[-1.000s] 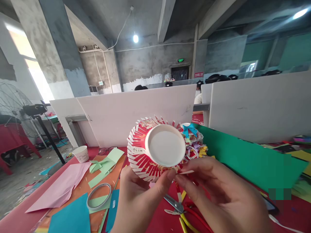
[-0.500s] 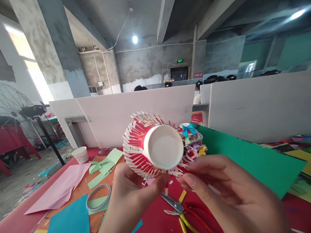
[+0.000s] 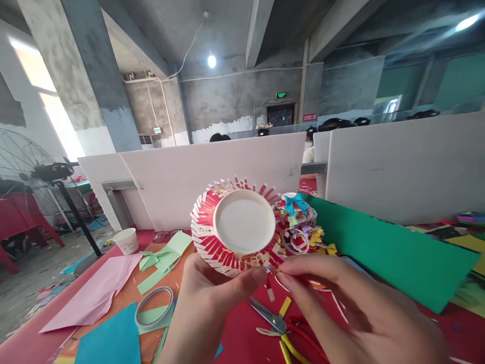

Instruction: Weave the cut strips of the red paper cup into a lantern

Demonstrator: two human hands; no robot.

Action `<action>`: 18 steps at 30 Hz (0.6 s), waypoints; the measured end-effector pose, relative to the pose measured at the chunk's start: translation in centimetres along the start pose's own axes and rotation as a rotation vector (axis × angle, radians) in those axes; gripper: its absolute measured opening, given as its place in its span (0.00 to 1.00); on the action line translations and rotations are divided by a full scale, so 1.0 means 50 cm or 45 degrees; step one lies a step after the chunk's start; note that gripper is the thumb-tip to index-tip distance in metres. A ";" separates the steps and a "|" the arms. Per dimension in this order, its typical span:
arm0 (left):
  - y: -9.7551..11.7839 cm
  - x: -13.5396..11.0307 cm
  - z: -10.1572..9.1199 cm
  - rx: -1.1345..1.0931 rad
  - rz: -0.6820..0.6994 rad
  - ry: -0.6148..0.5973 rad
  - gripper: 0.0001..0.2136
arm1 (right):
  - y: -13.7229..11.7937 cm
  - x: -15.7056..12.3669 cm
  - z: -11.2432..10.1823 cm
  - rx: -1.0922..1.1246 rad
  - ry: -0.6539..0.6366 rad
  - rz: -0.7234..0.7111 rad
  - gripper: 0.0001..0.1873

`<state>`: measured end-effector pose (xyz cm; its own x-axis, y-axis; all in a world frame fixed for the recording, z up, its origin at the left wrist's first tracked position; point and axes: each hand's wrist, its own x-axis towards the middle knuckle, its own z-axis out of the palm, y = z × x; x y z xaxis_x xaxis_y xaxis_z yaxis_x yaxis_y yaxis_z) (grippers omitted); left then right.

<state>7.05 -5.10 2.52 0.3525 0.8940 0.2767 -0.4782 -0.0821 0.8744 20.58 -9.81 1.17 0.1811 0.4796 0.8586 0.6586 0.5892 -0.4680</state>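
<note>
Red-and-white paper cup [image 3: 244, 222] has shifted left since half a second ago; I see left grip [image 3: 214, 298] clamped on it, right grip [image 3: 348, 303] pinching a near-side strip [image 3: 274, 271]: strip work continues.

Paper cup, fringed red and white [image 3: 244, 222]: shifted toward the table's [image 3: 244, 338] left edge; more cut strips [image 3: 279, 215] showing on its right side (previously masked by the base).
Left hand [image 3: 214, 303]: moved slightly left with it.
Right hand [image 3: 371, 313]: fingertips nearer the left thumb than half a second ago.
Scissors [image 3: 271, 318]: more blade exposed.
</note>
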 end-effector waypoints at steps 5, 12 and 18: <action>-0.004 0.003 -0.003 -0.107 -0.049 -0.118 0.03 | 0.009 0.001 0.006 -0.034 -0.080 -0.126 0.12; -0.008 0.002 -0.004 0.213 0.151 -0.008 0.04 | 0.015 -0.002 0.000 -0.069 -0.166 -0.297 0.16; -0.024 0.000 -0.001 0.112 0.222 0.077 0.02 | 0.020 0.000 -0.009 -0.072 -0.264 -0.390 0.15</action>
<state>7.58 -4.96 1.47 0.2203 0.8873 0.4051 -0.4550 -0.2739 0.8473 21.56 -9.51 0.78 -0.1783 0.4116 0.8938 0.7000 0.6914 -0.1787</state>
